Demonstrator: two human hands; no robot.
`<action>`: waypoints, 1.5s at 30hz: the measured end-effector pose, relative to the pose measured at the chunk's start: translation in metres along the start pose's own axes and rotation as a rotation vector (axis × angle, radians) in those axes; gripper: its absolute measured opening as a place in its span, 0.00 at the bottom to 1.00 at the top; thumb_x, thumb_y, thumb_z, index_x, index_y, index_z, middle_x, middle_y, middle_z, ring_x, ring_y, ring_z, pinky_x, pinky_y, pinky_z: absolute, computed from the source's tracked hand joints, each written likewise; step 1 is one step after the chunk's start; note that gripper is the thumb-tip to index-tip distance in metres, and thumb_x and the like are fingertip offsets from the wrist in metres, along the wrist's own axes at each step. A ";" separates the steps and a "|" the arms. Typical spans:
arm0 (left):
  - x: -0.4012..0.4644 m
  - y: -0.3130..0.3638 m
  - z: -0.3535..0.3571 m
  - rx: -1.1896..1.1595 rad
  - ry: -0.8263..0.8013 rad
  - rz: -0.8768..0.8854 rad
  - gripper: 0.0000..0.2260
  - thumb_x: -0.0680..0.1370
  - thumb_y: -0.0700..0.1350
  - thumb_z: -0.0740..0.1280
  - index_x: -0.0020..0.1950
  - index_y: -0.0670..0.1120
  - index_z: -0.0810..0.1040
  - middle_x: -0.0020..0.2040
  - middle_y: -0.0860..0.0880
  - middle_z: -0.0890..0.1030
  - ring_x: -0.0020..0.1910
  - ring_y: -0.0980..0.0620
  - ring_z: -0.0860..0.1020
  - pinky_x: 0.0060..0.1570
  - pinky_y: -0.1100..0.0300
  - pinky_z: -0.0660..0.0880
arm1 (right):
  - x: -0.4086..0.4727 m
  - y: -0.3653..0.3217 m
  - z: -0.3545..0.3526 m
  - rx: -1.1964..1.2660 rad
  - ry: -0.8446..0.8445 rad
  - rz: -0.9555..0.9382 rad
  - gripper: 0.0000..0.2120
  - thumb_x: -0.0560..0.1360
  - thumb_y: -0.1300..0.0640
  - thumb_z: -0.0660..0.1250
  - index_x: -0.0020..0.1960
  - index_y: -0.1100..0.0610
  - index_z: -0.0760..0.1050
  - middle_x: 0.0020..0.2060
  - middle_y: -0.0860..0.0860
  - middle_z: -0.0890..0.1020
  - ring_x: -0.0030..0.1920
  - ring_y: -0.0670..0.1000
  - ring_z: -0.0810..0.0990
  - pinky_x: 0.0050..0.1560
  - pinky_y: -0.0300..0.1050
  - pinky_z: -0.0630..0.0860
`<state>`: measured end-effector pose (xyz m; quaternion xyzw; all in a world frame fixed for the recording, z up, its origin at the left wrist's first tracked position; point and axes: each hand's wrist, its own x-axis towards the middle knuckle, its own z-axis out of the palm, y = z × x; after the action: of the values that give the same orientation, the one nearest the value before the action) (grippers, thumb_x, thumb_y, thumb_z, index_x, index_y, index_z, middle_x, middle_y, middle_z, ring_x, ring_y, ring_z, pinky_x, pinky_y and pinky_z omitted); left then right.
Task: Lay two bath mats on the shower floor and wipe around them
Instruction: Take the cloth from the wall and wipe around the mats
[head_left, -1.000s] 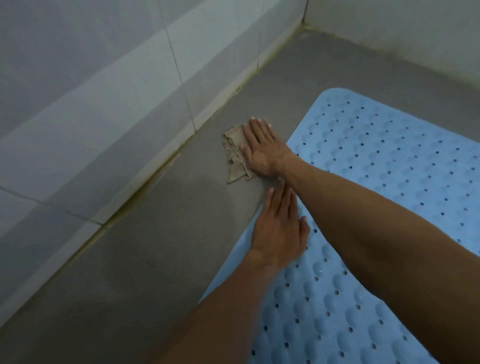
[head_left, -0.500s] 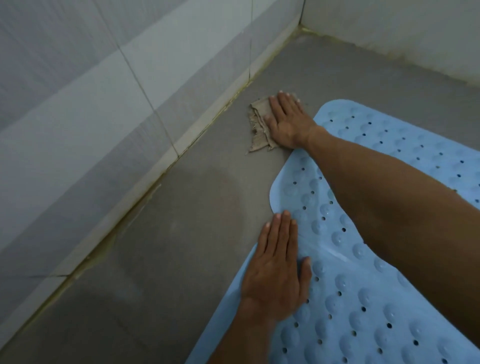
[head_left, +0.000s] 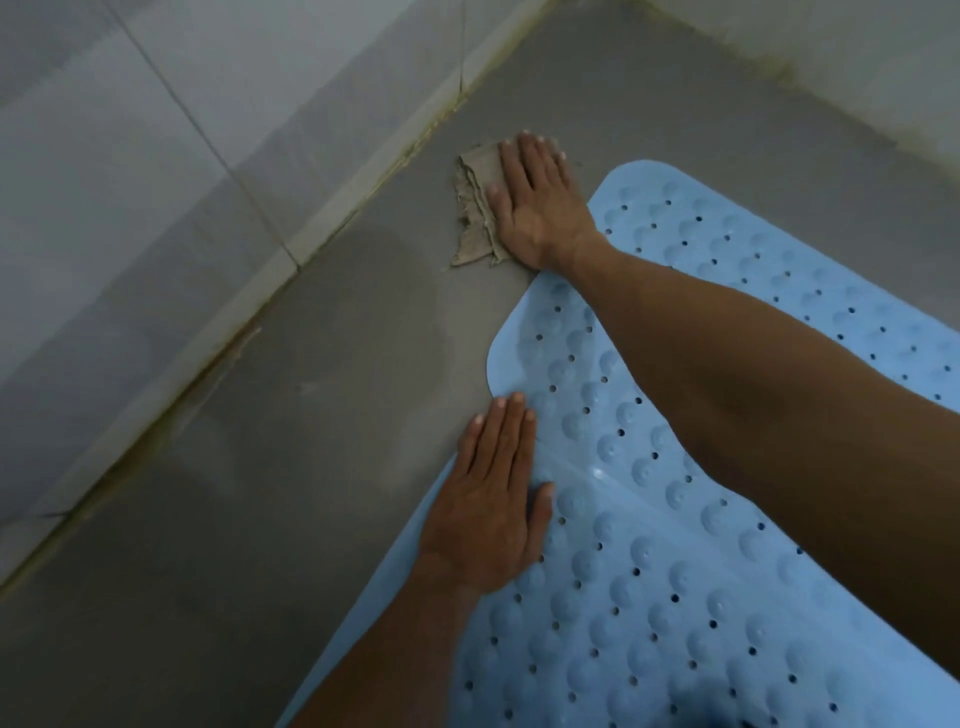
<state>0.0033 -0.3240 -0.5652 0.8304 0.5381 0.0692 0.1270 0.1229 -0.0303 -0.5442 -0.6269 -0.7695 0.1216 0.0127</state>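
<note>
Pressing flat on a rag (head_left: 475, 208), the right hand (head_left: 537, 205) sits in the upper middle of the frame, fingers straight and together, palm down; it grips nothing, only pins the cloth to the floor (head_left: 311, 441). Rag: tan-brown, thin, frayed and crumpled, with ragged layered edges showing to the left of the thumb; the rest lies under the palm. It sits on bare floor just beyond the near mat's upper corner, between the mats and the wall (head_left: 156, 182).

Left hand (head_left: 491, 499), lower middle: also flat, fingers straight and close, thumb out to the right. Palm rests on the left edge of the near mat (head_left: 649, 571), fingertips reaching to where the edge curves in.

Mats: pale blue, rubbery, slightly glossy, covered in rows of round raised bumps with small punched holes between them; rounded corners. The near mat fills the lower right. A second mat (head_left: 753, 244) lies toward the upper right, and the right forearm crosses where the two meet, so whether they overlap or only touch cannot be told.

Floor: smooth matte grey, with a darker damp-looking patch left of centre. Wall: large pale glossy tiles, upper left, with yellow-brown staining along the joint at the base. Another wall at the upper right edge shows the same staining.
</note>
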 end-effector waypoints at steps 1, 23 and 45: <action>0.000 0.001 -0.001 -0.013 -0.010 0.000 0.30 0.84 0.54 0.51 0.79 0.36 0.52 0.80 0.39 0.50 0.80 0.43 0.47 0.76 0.46 0.57 | 0.000 0.001 0.001 0.002 -0.003 0.000 0.32 0.84 0.42 0.40 0.83 0.57 0.47 0.82 0.57 0.48 0.82 0.55 0.45 0.81 0.53 0.40; 0.125 0.050 0.011 0.019 0.129 -0.376 0.31 0.83 0.55 0.51 0.79 0.36 0.53 0.80 0.38 0.52 0.80 0.43 0.48 0.77 0.44 0.52 | 0.061 0.075 -0.025 -0.008 -0.051 -0.046 0.31 0.84 0.43 0.42 0.83 0.54 0.44 0.83 0.54 0.45 0.82 0.54 0.42 0.80 0.54 0.39; 0.233 0.078 0.019 0.066 0.117 -0.413 0.36 0.83 0.60 0.49 0.79 0.33 0.50 0.79 0.33 0.49 0.80 0.38 0.47 0.78 0.44 0.50 | 0.085 0.159 -0.040 0.032 -0.019 0.052 0.31 0.83 0.42 0.41 0.83 0.53 0.44 0.83 0.51 0.45 0.82 0.52 0.41 0.80 0.58 0.36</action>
<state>0.1719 -0.1444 -0.5659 0.7007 0.7053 0.0720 0.0797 0.2645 0.0884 -0.5486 -0.6453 -0.7509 0.1403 0.0124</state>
